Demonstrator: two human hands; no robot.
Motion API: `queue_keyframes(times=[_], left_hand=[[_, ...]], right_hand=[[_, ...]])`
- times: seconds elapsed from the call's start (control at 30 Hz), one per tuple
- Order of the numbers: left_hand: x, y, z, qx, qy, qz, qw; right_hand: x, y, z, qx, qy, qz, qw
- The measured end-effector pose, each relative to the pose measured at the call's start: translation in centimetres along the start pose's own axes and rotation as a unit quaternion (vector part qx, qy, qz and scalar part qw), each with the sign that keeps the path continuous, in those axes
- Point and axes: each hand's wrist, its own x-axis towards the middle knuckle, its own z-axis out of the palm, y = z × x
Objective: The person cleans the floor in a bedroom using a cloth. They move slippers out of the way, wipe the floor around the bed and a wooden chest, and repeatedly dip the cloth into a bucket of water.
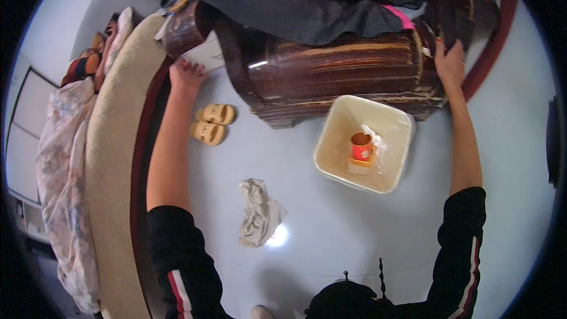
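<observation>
In front of me stands a dark brown, glossy wooden piece of furniture [328, 66] with curved, arm-like ends. A dark grey cloth [301, 0] with a pink strip at one edge lies draped over its top. My right hand [451, 64] grips its right end, with a dark part between thumb and fingers. Beside the lower edge of its left end is my left hand [188, 75], close to the bed's corner, fingers partly curled. Whether those fingers hold the wood cannot be made out.
A cream waste bin [325, 141] holds a red can-like container [361, 147] and crumpled white paper. Tan slippers [212, 124] and a crumpled, greyish-beige cloth [260, 215] lie on the pale, shiny floor [301, 230]. Along the left runs a bed with a beige mattress [110, 141] and floral bedding [66, 164].
</observation>
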Motion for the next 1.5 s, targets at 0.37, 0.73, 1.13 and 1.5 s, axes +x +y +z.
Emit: queue_keyframes(times=[0.37, 0.73, 1.13, 1.5], left_hand=[[3.9, 14.7, 1.5, 0.153, 0.008, 0.009, 0.988], [-3.3, 11.7, 5.9, 0.202, -0.088, 0.073, 0.973], [-3.6, 12.1, 5.0, 0.112, -0.058, 0.056, 0.991], [-32.9, -28.2, -21.8, 0.743, -0.121, -0.068, 0.654]], right_hand=[[-0.5, -1.1, 0.2, 0.054, 0.037, -0.013, 0.998], [0.0, -0.1, 0.7, 0.046, 0.079, -0.048, 0.995], [0.4, 1.8, 3.7, 0.020, 0.023, 0.010, 0.999], [-12.5, 3.1, -6.1, 0.169, -0.102, -0.168, 0.966]])
